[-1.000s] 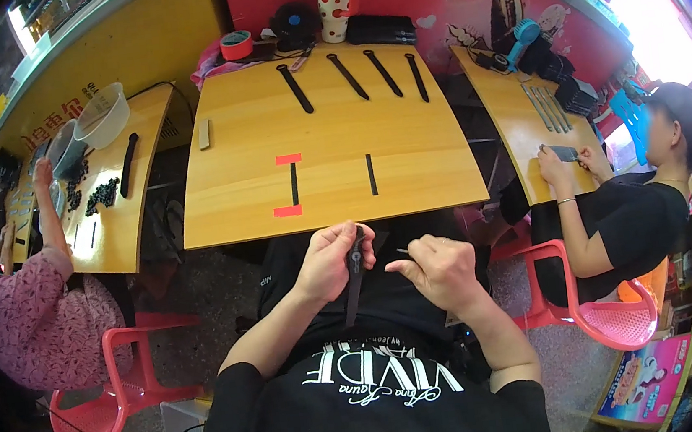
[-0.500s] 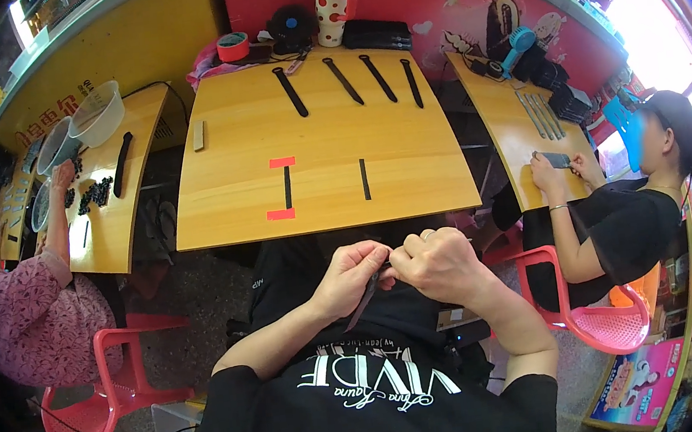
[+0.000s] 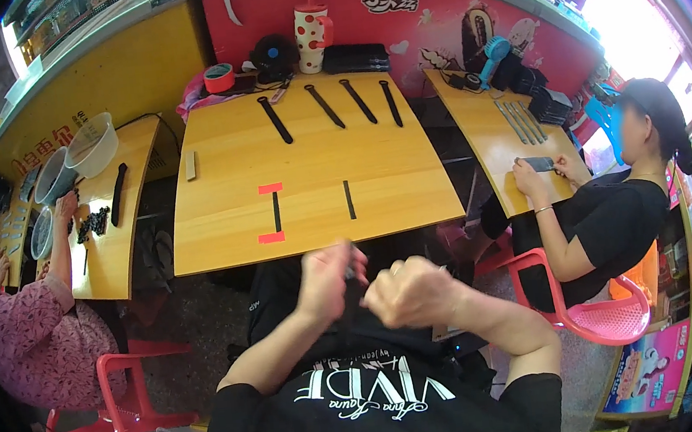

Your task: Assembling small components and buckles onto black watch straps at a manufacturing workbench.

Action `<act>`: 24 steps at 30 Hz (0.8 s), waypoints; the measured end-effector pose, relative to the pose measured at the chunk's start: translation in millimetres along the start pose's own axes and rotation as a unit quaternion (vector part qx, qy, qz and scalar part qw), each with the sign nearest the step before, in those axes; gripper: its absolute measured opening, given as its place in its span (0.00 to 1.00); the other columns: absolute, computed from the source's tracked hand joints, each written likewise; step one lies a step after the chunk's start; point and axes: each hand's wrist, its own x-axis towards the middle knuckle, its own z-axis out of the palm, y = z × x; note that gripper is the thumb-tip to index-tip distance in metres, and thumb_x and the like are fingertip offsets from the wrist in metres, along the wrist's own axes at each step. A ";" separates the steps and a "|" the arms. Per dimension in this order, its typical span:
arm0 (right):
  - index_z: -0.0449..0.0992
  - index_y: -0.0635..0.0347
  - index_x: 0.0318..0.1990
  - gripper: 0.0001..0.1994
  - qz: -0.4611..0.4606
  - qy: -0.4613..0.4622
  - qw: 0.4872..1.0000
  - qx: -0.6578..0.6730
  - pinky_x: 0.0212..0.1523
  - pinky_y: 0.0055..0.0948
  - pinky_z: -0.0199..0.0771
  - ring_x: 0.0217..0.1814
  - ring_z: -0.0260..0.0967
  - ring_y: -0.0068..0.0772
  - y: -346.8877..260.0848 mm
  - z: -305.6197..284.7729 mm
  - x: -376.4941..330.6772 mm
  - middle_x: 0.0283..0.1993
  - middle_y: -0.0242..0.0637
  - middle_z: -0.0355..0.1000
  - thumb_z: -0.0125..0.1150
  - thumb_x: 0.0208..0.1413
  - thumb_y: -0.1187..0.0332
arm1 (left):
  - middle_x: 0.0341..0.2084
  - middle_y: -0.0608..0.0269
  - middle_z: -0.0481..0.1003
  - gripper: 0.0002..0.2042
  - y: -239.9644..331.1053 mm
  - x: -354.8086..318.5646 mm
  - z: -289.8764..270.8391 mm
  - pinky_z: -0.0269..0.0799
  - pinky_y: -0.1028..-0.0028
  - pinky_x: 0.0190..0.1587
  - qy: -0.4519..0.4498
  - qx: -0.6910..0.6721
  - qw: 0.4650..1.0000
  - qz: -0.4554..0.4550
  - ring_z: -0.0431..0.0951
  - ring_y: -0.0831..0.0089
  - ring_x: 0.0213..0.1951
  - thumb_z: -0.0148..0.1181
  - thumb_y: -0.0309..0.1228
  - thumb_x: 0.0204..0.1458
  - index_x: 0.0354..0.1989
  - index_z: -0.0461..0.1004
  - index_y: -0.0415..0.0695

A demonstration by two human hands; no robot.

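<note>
Close in front of my chest, below the table's near edge, both hands are raised and smeared by motion. My left hand [image 3: 326,284] is closed on a dark strap [image 3: 352,302] that hangs down against my black shirt. Beside it on the right, my right hand [image 3: 411,293] is curled into a fist, its fingertips turned away from view. Whether it grips part of the strap or something small is hidden. On the wooden table [image 3: 221,153] ahead lie a black strip [image 3: 276,212] between two red tape pieces [image 3: 272,238] and another black strip [image 3: 349,199].
Several dark straps with looped ends [image 3: 274,120] lie toward the table's back, near a spotted tumbler [image 3: 312,38] and a tape roll [image 3: 218,78]. A beige block [image 3: 191,166] sits at left. People work at side tables, one by clear tubs [image 3: 91,146], another holding a grey piece [image 3: 537,165].
My hands, which met at the strap, have moved apart a little. The left has tilted upward with the strap, and the right has shifted left and down. The whole view has shifted slightly.
</note>
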 end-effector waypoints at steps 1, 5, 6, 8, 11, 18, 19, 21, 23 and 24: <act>0.67 0.53 0.18 0.17 -0.029 0.004 0.999 0.013 0.15 0.23 0.57 0.16 0.62 0.24 -8.5 -5.6 -1.5 0.16 0.28 0.59 0.60 0.53 0.58 | 0.19 0.62 0.72 0.16 16.7 14.2 -9.9 0.69 0.76 0.23 0.024 -0.041 0.999 -0.005 0.72 0.74 0.18 0.49 0.37 0.64 0.26 0.72 0.40; 0.67 0.53 0.19 0.17 0.001 0.060 0.992 0.113 0.15 0.22 0.54 0.16 0.59 0.22 -24.9 -19.2 -18.5 0.16 0.25 0.56 0.63 0.51 0.56 | 0.26 0.66 0.69 0.14 72.7 43.0 -88.3 0.67 0.74 0.28 0.113 -0.215 0.970 0.029 0.67 0.76 0.24 0.46 0.42 0.66 0.37 0.68 0.43; 0.67 0.53 0.20 0.16 0.016 0.084 0.988 0.131 0.15 0.22 0.54 0.16 0.58 0.22 -18.3 -31.0 -20.3 0.16 0.25 0.54 0.66 0.48 0.56 | 0.26 0.67 0.68 0.14 87.8 42.3 -107.0 0.66 0.74 0.27 0.130 -0.232 0.962 0.056 0.66 0.76 0.24 0.45 0.42 0.66 0.37 0.68 0.43; 0.68 0.53 0.20 0.15 0.031 0.087 0.985 0.143 0.15 0.23 0.54 0.16 0.58 0.21 -18.9 -51.3 -24.2 0.16 0.25 0.54 0.66 0.47 0.56 | 0.25 0.67 0.67 0.14 127.9 43.3 -147.2 0.65 0.74 0.27 0.133 -0.269 0.944 0.136 0.65 0.76 0.23 0.45 0.41 0.66 0.37 0.68 0.43; 0.68 0.52 0.20 0.16 0.025 0.104 0.969 0.224 0.15 0.23 0.54 0.16 0.58 0.22 -7.2 -60.6 -22.5 0.16 0.25 0.54 0.67 0.43 0.56 | 0.22 0.69 0.64 0.16 180.8 41.4 -216.7 0.61 0.77 0.21 0.168 -0.359 0.892 0.218 0.62 0.78 0.20 0.42 0.42 0.66 0.32 0.66 0.44; 0.68 0.55 0.20 0.15 0.135 0.084 0.945 0.287 0.17 0.34 0.56 0.15 0.61 0.39 41.9 -59.7 7.3 0.16 0.34 0.59 0.71 0.44 0.63 | 0.28 0.67 0.63 0.13 202.0 8.1 -330.2 0.63 0.76 0.27 0.078 -0.334 0.919 0.194 0.62 0.76 0.26 0.43 0.38 0.66 0.42 0.67 0.40; 0.69 0.58 0.21 0.14 0.179 0.083 0.933 0.301 0.18 0.34 0.58 0.16 0.62 0.40 50.1 -52.7 21.6 0.16 0.36 0.62 0.71 0.46 0.65 | 0.28 0.68 0.63 0.13 189.9 10.0 -304.5 0.64 0.77 0.28 0.069 -0.304 0.937 0.159 0.62 0.77 0.27 0.46 0.38 0.65 0.42 0.67 0.39; 0.68 0.65 0.21 0.13 0.287 0.077 0.874 0.384 0.19 0.36 0.59 0.16 0.62 0.44 70.9 -41.5 63.4 0.17 0.45 0.62 0.66 0.50 0.72 | 0.26 0.69 0.66 0.15 158.2 17.8 -269.0 0.63 0.81 0.24 0.051 -0.273 0.957 0.086 0.64 0.80 0.23 0.47 0.42 0.65 0.40 0.69 0.42; 0.69 0.65 0.22 0.12 0.290 0.073 0.905 0.304 0.19 0.33 0.57 0.15 0.60 0.43 106.7 -13.9 97.3 0.16 0.48 0.60 0.65 0.53 0.72 | 0.26 0.67 0.69 0.16 131.2 19.7 -243.3 0.63 0.81 0.23 0.081 -0.212 0.972 0.056 0.67 0.80 0.23 0.47 0.44 0.65 0.38 0.69 0.43; 0.69 0.64 0.23 0.12 0.299 0.085 0.900 0.307 0.20 0.35 0.58 0.16 0.61 0.44 118.7 -6.7 122.6 0.16 0.48 0.62 0.64 0.53 0.71 | 0.27 0.66 0.70 0.16 120.1 17.9 -241.5 0.64 0.80 0.23 0.068 -0.222 0.971 0.046 0.68 0.78 0.23 0.46 0.44 0.66 0.37 0.69 0.43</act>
